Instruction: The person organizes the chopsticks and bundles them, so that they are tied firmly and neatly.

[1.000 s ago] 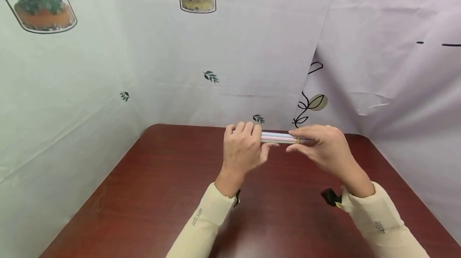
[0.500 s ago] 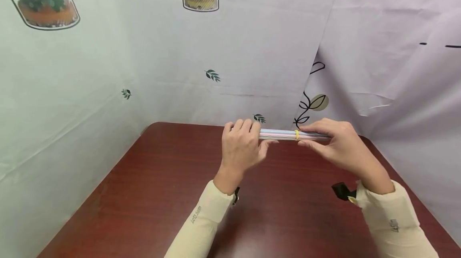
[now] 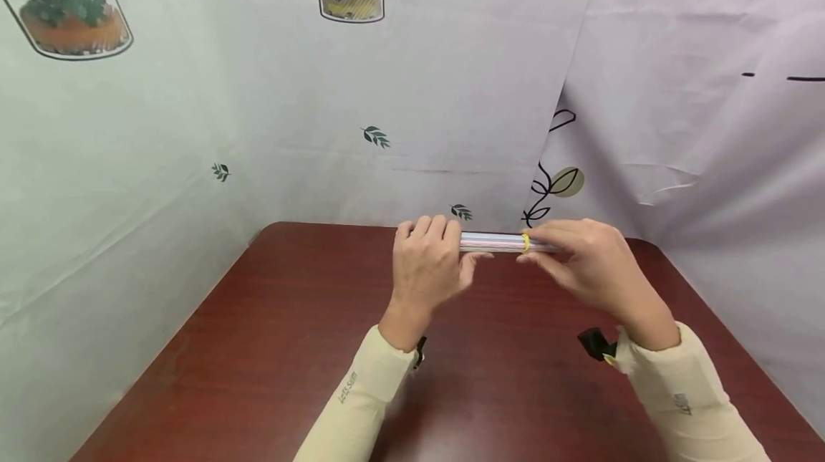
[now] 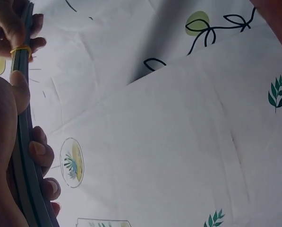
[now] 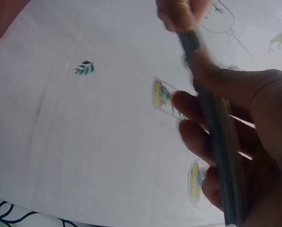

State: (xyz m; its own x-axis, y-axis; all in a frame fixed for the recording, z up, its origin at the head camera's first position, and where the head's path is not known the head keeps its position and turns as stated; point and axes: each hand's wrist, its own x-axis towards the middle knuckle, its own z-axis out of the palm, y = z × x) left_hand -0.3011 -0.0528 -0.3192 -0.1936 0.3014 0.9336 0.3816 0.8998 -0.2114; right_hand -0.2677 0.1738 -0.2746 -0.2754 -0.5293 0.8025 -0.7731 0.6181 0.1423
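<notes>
A long, slim bundle of thin sticks [image 3: 491, 242], striped in pale blue, pink and white, is held level above the far part of the table. My left hand [image 3: 427, 261] wraps its left part, fingers over the top and thumb along the near side. A yellow rubber band [image 3: 526, 243] circles the bundle to the right of that hand. My right hand [image 3: 589, 256] holds the right part between thumb and fingers, fingertips right at the band. In the right wrist view the bundle [image 5: 218, 137] crosses the curled fingers; its right end is partly hidden by the hand.
The dark red-brown table [image 3: 290, 319] spreads below both arms. White cloth [image 3: 451, 89] printed with plants hangs behind and at both sides. A black wrist device [image 3: 596, 344] shows at the right cuff.
My right hand slid right along the bundle, uncovering the yellow band, then came back left to it. My left hand keeps its grip. The view shifted slightly.
</notes>
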